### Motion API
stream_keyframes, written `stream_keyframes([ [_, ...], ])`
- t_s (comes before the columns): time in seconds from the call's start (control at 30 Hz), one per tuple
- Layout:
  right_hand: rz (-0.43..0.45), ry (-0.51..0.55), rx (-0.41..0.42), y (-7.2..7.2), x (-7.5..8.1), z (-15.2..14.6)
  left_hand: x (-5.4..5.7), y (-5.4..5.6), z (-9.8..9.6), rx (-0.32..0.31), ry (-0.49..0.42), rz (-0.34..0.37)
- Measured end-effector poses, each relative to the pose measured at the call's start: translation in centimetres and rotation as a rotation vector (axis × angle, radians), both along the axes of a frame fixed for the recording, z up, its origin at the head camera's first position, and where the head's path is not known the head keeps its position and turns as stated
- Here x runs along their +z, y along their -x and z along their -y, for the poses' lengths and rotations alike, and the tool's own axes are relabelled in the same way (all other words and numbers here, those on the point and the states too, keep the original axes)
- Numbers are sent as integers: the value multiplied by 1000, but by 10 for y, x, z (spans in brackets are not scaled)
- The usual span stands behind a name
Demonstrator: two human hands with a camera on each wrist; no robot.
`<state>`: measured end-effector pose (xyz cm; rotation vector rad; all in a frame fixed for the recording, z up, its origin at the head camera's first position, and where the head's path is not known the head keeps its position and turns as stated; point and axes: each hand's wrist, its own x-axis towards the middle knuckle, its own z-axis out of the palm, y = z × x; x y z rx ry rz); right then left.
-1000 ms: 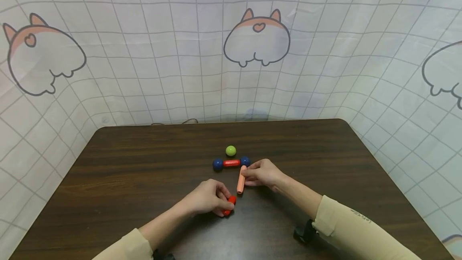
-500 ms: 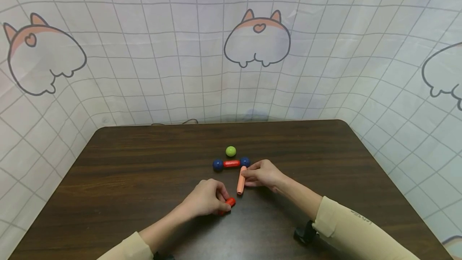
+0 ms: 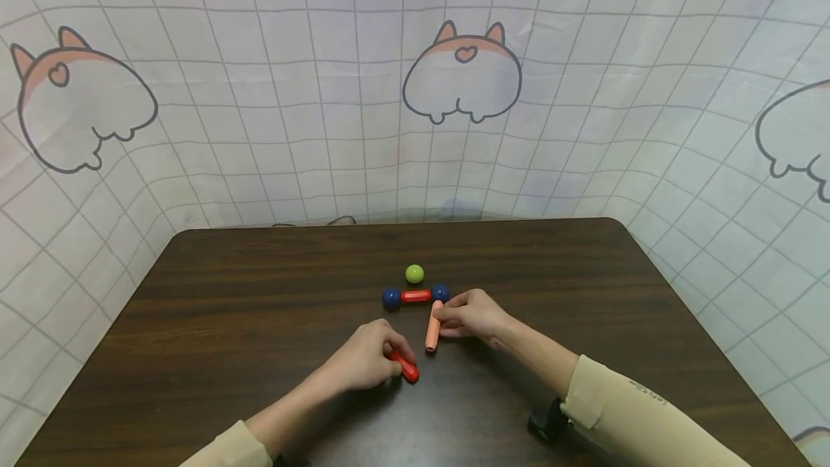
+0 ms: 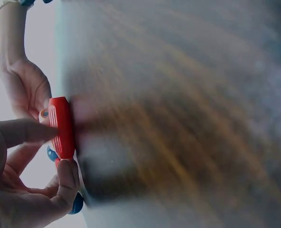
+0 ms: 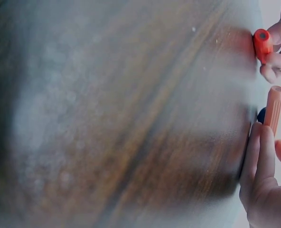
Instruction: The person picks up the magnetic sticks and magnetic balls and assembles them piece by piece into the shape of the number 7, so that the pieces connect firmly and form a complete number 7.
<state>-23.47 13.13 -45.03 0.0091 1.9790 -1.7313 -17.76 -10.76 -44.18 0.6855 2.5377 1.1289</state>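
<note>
My left hand [image 3: 371, 355] pinches a short red toy rod [image 3: 407, 367] between thumb and fingers, low over the table. In the left wrist view the ribbed side of that red rod [image 4: 62, 128] shows, and the right wrist view shows a dark spot in its end. My right hand [image 3: 476, 317] pinches a peach-coloured toy rod [image 3: 433, 328] near its far end. That end sits right at a dark blue ball [image 3: 440, 293]. Another red rod [image 3: 416, 296] lies between this ball and a second blue ball [image 3: 392, 298], in one line.
A light green ball [image 3: 414, 274] sits just behind the row of balls and rod. The dark wooden table [image 3: 259, 287] reaches back to a white gridded curtain [image 3: 311, 128]. A black wrist device [image 3: 546, 421] hangs under the right sleeve.
The red rod in my left hand has turned: its free end pointed to the far right and now points to the near right. My right hand and the peach rod stay in place.
</note>
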Motion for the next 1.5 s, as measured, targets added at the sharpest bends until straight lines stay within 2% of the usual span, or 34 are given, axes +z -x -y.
stream_keyframes([
  [0.1, -1, 1, -4, 0, 0, -1, 1, -4, 0, 22, 17, -44],
  [0.3, 1, 2, -18, -4, -2, -1, 0, -7, -2, 121, 84, -58],
  [0.37, 5, -3, -21, -4, -2, -1, 0, -6, -1, 134, 102, -62],
  [0.7, 3, 8, -30, -3, -4, 2, 0, -1, -1, 64, 51, 9],
  [1.0, 7, 19, -47, -1, -3, 1, -1, -1, -2, 25, -4, 34],
  [1.13, 4, 27, -39, 0, -3, 1, 2, -2, -1, 34, 24, 17],
  [1.33, 6, 6, -40, 0, -2, 1, 3, -4, -1, 28, 68, 41],
  [1.5, 5, 21, -31, -1, -1, 1, 2, -5, -2, 35, 84, 33],
])
